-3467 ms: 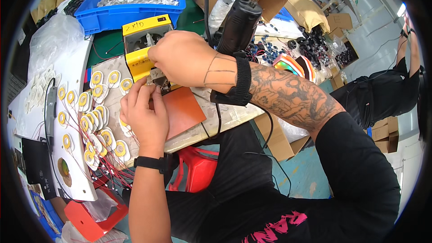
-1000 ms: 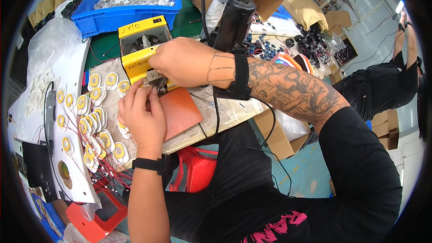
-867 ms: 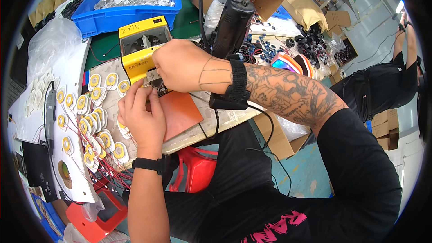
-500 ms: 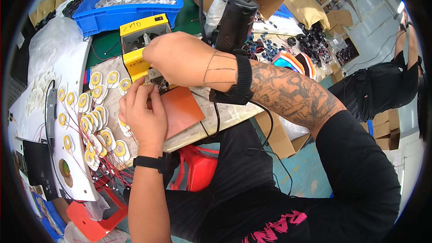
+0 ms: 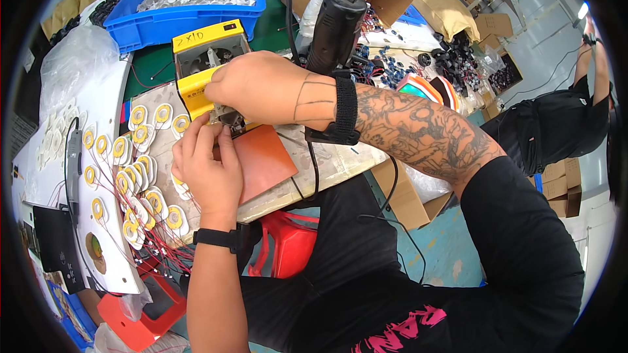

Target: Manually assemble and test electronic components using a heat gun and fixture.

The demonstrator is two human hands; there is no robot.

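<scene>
A yellow machine (image 5: 201,82) with an open grey metal middle stands on the worktable. My left hand (image 5: 208,163) is at its near side, thumb and fingers drawn together by the small metal parts (image 5: 227,117) there. Whatever lies between those fingertips is too small to make out. Across the machine's near right side my right hand (image 5: 265,88) is curled, its fingertips turned down and hidden behind the hand. An orange-brown flat pad (image 5: 265,162) lies beside my left hand, just below the metal parts. Left of that hand are several white round discs with yellow rings (image 5: 157,201) and red wires.
A blue bin (image 5: 190,23) full of small whitish pieces stands behind the machine. A black handheld device on a cable (image 5: 337,26) hangs close to my right wrist. Under the table edge is a red stool (image 5: 294,242). Another person (image 5: 556,124) stands at the far right.
My right hand and wrist have shifted slightly left, and the hanging black device has swung a little the same way. My left hand stays nearly in place.
</scene>
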